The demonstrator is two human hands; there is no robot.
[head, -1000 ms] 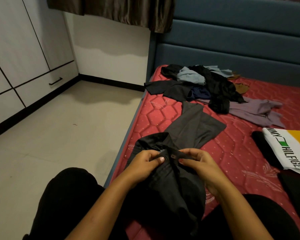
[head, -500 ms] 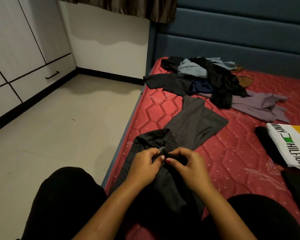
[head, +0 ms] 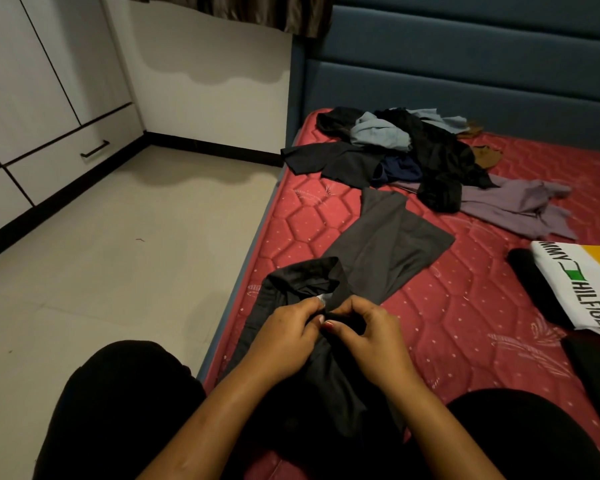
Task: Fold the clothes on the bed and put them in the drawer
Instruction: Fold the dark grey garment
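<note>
Two pinching grips on the dark garment [head: 302, 278], near edge of bed [head: 465, 306]: left hand [head: 288, 334], right hand [head: 371, 337]. Farther off, heaped clothes [head: 430, 157].

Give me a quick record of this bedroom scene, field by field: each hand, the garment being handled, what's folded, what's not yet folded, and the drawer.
left hand: pinches the top edge of the dark grey garment
right hand: pinches the same edge, close beside the left
garment: stretched along the red mattress, near its left edge
folded: white lettered shirt, at the right
unfolded: pile of clothes near the blue headboard
drawer: shut, in the white cabinet at the left
</note>
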